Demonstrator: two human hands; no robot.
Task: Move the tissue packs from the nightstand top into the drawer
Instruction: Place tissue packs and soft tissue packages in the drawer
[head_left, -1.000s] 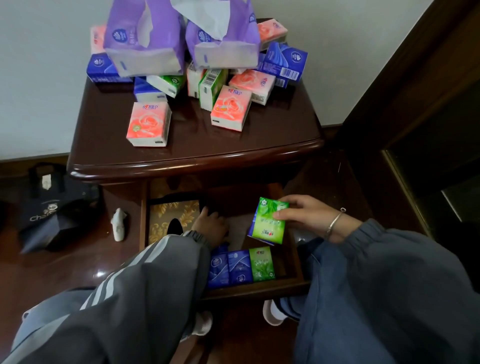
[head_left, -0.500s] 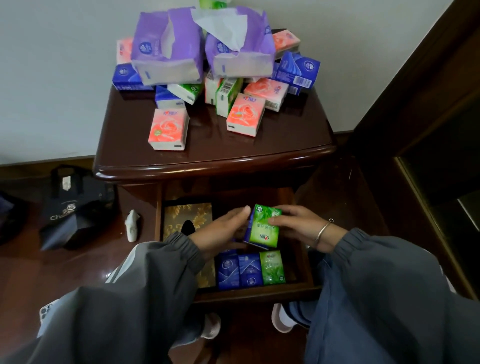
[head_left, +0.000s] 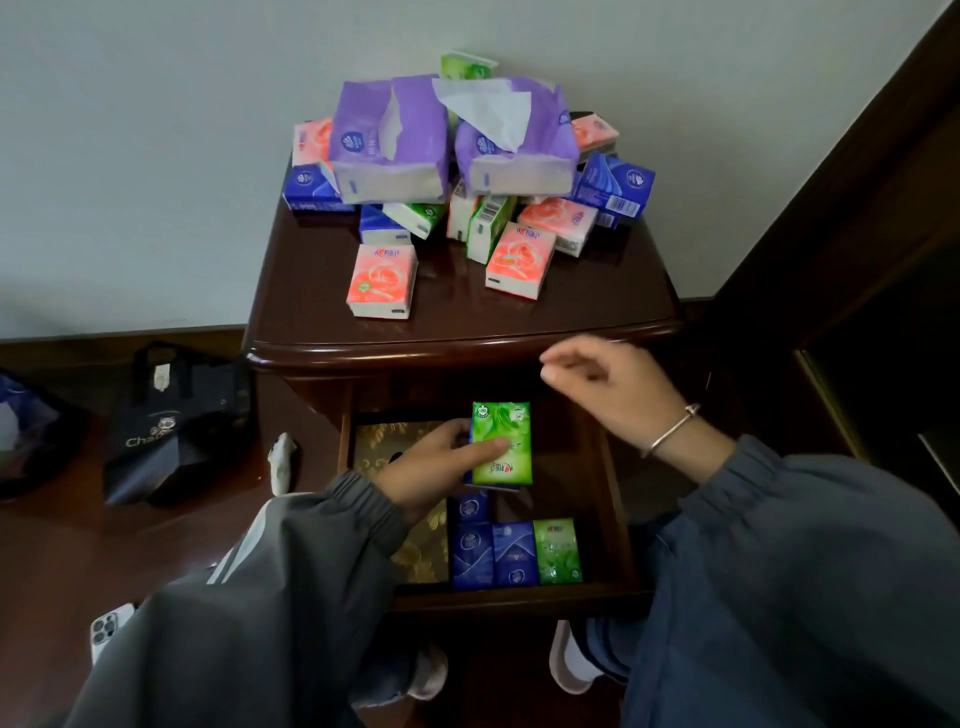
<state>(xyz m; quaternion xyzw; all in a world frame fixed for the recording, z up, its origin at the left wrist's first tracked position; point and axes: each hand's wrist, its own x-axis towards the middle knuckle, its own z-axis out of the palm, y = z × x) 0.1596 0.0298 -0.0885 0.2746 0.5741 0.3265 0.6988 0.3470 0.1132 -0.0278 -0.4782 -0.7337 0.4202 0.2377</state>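
Note:
My left hand (head_left: 436, 462) holds a green tissue pack (head_left: 503, 441) over the open drawer (head_left: 519, 597), thumb across its face. Along the drawer's front lie two blue packs (head_left: 493, 553) and a green pack (head_left: 558, 551). My right hand (head_left: 618, 389) hovers empty just below the nightstand's front edge, fingers loosely curled, a bracelet on its wrist. On the nightstand top (head_left: 467, 322) sits a heap of pink, blue and green packs under two purple tissue bags (head_left: 395, 140). A pink pack (head_left: 383, 280) and another pink pack (head_left: 519, 260) lie nearest the front.
A gold-patterned box (head_left: 415, 551) fills the drawer's left side. On the floor at left are a dark tote bag (head_left: 171, 421), a small white object (head_left: 283, 462) and a phone (head_left: 111, 626). Dark wooden furniture (head_left: 857, 234) stands at right. My shoes (head_left: 566, 660) show below the drawer.
The green pack passed from my right hand to my left hand. My right hand let go and rose toward the nightstand's front edge.

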